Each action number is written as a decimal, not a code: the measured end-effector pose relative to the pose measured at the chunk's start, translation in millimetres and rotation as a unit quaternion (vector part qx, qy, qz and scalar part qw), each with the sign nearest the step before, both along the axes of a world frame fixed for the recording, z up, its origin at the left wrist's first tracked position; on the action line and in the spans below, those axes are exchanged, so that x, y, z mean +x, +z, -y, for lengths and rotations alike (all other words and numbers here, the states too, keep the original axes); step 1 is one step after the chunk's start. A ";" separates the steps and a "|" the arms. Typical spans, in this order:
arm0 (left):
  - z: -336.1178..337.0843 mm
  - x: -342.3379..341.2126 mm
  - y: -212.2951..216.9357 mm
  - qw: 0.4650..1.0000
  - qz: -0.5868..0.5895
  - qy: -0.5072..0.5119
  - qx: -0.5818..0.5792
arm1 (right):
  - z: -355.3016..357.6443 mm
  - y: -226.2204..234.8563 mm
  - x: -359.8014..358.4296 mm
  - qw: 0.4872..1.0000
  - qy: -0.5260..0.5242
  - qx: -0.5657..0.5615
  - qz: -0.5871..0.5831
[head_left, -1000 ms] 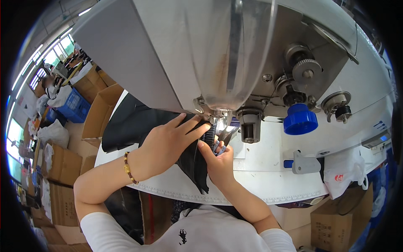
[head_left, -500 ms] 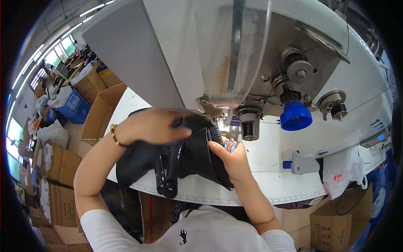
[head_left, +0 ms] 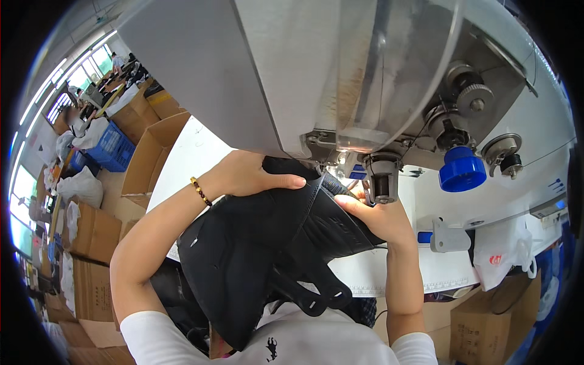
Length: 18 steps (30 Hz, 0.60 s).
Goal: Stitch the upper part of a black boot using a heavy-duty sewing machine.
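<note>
A black sewn piece (head_left: 237,237), leather-like with a ribbed edge and two rounded strap ends with slots, hangs over the table's near edge toward my body. My left hand (head_left: 243,175) grips its far left part, thumb flat on top and fingers mostly hidden. My right hand (head_left: 383,218) pinches the ribbed end, thumb on top and fingers underneath. Between the hands, the piece's far end sits by the lit needle area (head_left: 344,163) of a sewing machine (head_left: 298,67); the needle cannot be made out.
The machine's head, clear plastic guard (head_left: 395,79) and blue knob (head_left: 462,169) overhang my hands. A ruler strip runs along the white table's (head_left: 426,267) near edge. A plastic bag (head_left: 502,246) hangs at right. Cardboard boxes (head_left: 91,234) and a blue crate (head_left: 109,149) stand at left; people sit beyond.
The black piece has been turned and spread, its straps now pointing toward my body at the right. My left hand has settled onto it. The blue-grey items by my right fingers no longer show.
</note>
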<state>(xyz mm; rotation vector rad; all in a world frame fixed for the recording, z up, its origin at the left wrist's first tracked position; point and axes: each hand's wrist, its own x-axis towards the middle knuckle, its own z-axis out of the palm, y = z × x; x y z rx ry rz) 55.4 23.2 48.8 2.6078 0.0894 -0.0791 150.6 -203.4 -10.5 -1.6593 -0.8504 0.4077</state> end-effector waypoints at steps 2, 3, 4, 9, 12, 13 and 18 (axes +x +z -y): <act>-3.4 -2.7 -7.6 1.000 0.024 0.009 0.015 | -3.3 -6.6 1.7 1.000 0.006 0.018 -0.017; -4.6 -4.9 -9.8 0.998 0.046 0.016 0.030 | -4.8 -8.4 2.2 0.999 0.009 0.035 -0.036; -5.0 -7.9 -10.9 0.998 0.046 0.019 0.029 | -5.9 -8.2 2.0 0.999 0.012 0.034 -0.036; -25.1 -54.2 -12.1 0.989 -0.010 0.133 -0.060 | -3.4 -11.2 4.8 0.999 -0.011 -0.029 -0.019; -52.4 -127.6 -15.1 0.965 0.103 0.225 -0.081 | -0.3 -6.4 -5.3 0.994 -0.067 -0.007 0.086; -59.4 -157.0 -21.5 0.950 0.130 0.269 -0.095 | 1.2 -8.3 -8.7 0.988 -0.103 0.008 0.118; -51.0 -268.7 -88.4 0.840 0.077 0.434 -0.316 | 10.8 -14.2 -14.5 0.942 -0.168 -0.043 0.288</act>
